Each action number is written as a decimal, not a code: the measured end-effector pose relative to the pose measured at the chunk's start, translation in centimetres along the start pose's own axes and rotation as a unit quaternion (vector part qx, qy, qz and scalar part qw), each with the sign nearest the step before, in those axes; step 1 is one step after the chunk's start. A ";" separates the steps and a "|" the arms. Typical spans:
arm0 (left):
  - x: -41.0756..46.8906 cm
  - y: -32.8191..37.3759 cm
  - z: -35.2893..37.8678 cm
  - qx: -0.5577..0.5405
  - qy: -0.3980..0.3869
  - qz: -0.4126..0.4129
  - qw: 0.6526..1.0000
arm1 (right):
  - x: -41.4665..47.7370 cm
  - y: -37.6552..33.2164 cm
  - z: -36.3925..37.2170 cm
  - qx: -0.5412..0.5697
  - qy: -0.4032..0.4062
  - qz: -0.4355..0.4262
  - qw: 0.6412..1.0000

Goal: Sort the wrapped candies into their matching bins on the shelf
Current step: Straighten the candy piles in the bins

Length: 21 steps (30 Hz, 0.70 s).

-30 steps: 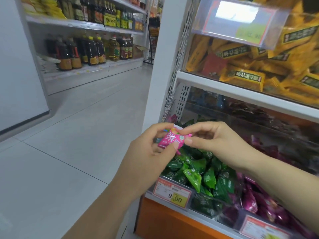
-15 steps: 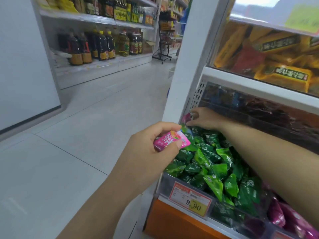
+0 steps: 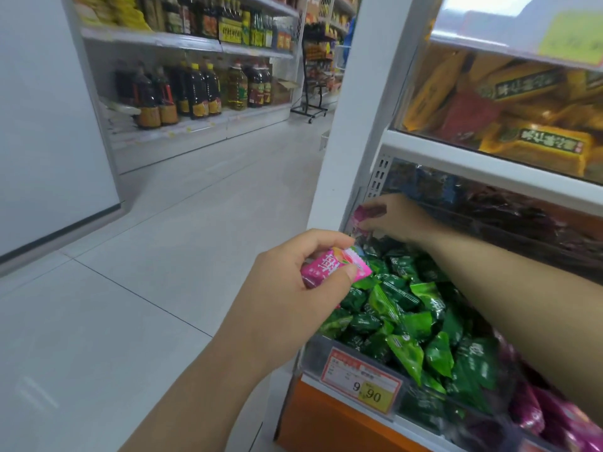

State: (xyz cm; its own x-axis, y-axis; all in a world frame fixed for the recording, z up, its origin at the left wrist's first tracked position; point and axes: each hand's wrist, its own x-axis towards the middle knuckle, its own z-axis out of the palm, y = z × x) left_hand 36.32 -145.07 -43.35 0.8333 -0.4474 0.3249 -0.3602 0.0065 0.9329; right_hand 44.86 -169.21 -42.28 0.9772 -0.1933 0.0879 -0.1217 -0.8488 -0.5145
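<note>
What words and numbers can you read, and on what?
"9.90": on the price tag at the front of the green candy bin; small print blurred.
On the pink candy in the left hand: one white character, partly covered, unreadable.
On the second pink candy in the right hand: nothing readable.
On the yellow packets above: blurred writing.
On the bottles across the aisle: labels too small.

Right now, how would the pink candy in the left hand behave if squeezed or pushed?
The pink candy looks light: the left hand holds it by thumb and fingertips alone. Its glossy wrapper is probably slippery. The crimped end likely flexes, being thin film.
</note>
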 end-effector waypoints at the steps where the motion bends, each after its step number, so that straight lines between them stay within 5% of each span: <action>1: 0.0 0.1 0.4 -0.002 -0.002 -0.002 1.000 | -0.7 -0.3 -0.5 0.015 0.010 -0.004 1.000; 12: -2.0 1.9 8.4 0.102 -0.053 0.067 0.991 | -19.3 3.0 -7.6 0.030 0.111 -0.042 0.992; 21: -1.9 3.3 18.0 0.214 -0.098 0.188 0.954 | -27.3 12.4 -10.9 0.028 0.302 0.074 0.950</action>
State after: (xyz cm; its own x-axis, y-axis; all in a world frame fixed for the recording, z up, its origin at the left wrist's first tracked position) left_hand 26.03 -160.32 -43.70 0.5322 -0.6448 0.5487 -0.7907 -0.1470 0.5943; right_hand 14.78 -179.83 -41.77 0.6695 -0.5707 0.4756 -0.2242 -0.7656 -0.6030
